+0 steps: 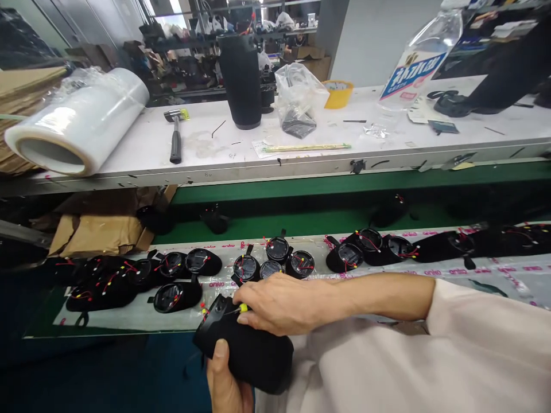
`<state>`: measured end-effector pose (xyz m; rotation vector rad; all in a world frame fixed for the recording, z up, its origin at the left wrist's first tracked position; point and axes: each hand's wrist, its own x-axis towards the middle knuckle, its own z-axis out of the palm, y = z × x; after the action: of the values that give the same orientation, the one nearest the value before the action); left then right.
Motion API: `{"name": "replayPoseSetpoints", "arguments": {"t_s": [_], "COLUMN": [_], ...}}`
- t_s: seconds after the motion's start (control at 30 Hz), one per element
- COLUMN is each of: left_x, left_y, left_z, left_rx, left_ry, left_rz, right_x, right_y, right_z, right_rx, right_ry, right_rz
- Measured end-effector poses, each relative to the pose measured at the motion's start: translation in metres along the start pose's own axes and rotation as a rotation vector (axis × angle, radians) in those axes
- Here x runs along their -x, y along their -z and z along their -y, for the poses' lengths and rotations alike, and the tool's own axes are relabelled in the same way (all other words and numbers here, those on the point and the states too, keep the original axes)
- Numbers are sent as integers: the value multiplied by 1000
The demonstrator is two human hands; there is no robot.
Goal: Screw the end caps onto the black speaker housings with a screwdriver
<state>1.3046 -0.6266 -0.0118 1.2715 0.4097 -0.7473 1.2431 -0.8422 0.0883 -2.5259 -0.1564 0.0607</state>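
Note:
A black fabric-covered cylinder (pixel 253 350) lies tilted in my left hand (pixel 226 381), whose thumb presses on its side from below. My right hand (pixel 284 304) is over the cylinder's upper side, its thumb and fingers closed on a small yellow-green piece (pixel 243 308) with a thin shaft that points at the cylinder's dark end band. Small red and yellow wire tips stick out at that end. Just beyond my right hand stand several black cylinders (pixel 278 248) with round open ends and coloured wires.
More black cylinders (pixel 202 261) line the plastic-covered strip (pixel 232 289). On the white shelf (pixel 198 143) are a plastic film roll (pixel 86 120), a hammer (pixel 175 137), an upright black cylinder (pixel 241 80), a plastic bag (pixel 297 97), orange tape (pixel 338 93) and a bottle (pixel 417 63).

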Motion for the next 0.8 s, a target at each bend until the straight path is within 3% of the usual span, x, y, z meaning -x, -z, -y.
{"name": "replayPoseSetpoints", "arguments": {"t_s": [0.3, 0.47, 0.6, 0.8], "left_x": [9, 16, 18, 11], "left_y": [-18, -33, -38, -29], "left_z": [-12, -15, -11, -9], "left_rx": [-42, -80, -163, -390], "left_ry": [-64, -96, -185, -411], "left_rz": [-36, -87, -76, -45], "right_x": [3, 3, 6, 7], "right_y": [-5, -8, -17, -29], "right_z": [4, 4, 8, 3], "right_rx": [153, 258, 363, 448], "right_ry": [3, -1, -37, 0], "right_rz": [33, -42, -105, -136]}}
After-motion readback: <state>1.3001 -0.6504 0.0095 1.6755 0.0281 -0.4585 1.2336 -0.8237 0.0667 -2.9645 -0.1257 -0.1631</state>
